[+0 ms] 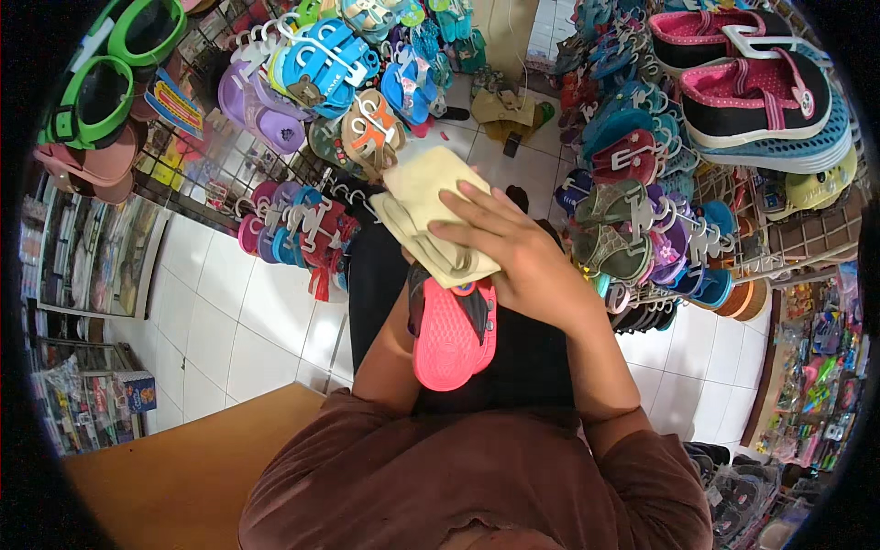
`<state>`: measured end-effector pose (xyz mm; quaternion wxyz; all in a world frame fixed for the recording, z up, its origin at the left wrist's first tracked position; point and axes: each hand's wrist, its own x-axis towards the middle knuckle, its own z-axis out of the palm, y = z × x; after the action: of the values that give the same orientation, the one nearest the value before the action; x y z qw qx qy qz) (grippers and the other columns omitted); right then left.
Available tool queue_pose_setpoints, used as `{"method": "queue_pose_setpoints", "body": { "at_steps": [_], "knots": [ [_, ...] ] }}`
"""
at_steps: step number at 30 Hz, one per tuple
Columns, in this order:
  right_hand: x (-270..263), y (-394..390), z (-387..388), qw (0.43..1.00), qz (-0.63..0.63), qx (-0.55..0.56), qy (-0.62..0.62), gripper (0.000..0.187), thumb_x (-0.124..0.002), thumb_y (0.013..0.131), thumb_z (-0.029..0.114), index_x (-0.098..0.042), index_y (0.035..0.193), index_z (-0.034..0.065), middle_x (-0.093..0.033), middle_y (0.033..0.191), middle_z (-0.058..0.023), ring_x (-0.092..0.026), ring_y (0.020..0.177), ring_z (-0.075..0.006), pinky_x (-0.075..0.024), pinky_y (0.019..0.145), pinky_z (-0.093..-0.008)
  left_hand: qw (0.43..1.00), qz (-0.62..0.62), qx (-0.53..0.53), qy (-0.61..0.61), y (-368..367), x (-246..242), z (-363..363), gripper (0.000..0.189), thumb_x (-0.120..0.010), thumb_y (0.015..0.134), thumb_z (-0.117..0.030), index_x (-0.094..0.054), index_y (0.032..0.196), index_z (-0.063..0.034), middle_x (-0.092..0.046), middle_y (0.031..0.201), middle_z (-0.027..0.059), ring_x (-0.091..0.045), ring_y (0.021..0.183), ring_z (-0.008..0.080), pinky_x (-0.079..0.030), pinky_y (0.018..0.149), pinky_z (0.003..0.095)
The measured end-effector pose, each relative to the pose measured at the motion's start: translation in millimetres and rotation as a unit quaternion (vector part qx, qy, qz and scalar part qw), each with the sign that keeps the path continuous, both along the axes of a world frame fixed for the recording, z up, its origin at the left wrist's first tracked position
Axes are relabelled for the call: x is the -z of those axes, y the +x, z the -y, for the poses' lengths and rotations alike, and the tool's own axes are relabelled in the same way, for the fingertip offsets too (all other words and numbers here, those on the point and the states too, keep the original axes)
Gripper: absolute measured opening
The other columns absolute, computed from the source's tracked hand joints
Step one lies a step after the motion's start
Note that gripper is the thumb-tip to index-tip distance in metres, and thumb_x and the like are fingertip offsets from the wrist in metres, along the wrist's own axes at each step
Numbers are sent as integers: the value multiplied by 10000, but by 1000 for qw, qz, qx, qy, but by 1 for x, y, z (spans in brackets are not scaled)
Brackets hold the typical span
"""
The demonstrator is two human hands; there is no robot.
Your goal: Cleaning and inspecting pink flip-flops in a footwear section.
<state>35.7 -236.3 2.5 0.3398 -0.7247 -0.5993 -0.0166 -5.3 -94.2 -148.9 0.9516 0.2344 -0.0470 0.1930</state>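
Observation:
Pressed over a folded pale yellow cloth is my right hand, its fingers spread across the top. Below the cloth a pair of pink sandals with dark straps shows its soles' heel end towards me; the cloth covers the front part. My left forearm runs up behind the sandals, and my left hand supports them from beneath, almost wholly hidden by cloth and sandals. Both hands are above my dark-trousered lap.
Wire racks with children's sandals on hangers stand to the left and right. Black-and-pink shoes hang at upper right, green-rimmed sandals at upper left. A wooden tabletop is at lower left, over white floor tiles.

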Motion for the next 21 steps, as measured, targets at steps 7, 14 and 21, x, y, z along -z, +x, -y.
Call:
{"method": "queue_pose_setpoints", "body": {
  "at_steps": [7,14,21],
  "knots": [
    [14,-1,19,990,-116,-76,-12,565,-581,641,-101,-663,1174,68,-634,1271,-172,-552,1262,-363,-432,1080,-450,986,152,36,55,-3,-33,-44,689,-563,839,-401,-374,1397,-45,-508,1150,144,-561,1004,313,-474,911,425],
    [20,1,51,944,-316,45,81,577,-452,639,-121,-667,1164,-19,-715,1103,-193,-707,1008,-276,-518,905,-363,980,177,90,-24,-1,-33,-74,699,-573,833,-344,-357,1443,-79,-478,1151,139,-535,979,322,-477,750,485],
    [-13,15,-10,995,-82,26,54,621,-578,698,-100,-621,1282,106,-565,1379,-173,-486,1338,-354,-314,1162,-509,998,40,25,-32,0,-38,-37,615,-577,840,-258,-375,1393,-80,-472,1271,135,-549,1012,321,-506,813,500]
  ]
}}
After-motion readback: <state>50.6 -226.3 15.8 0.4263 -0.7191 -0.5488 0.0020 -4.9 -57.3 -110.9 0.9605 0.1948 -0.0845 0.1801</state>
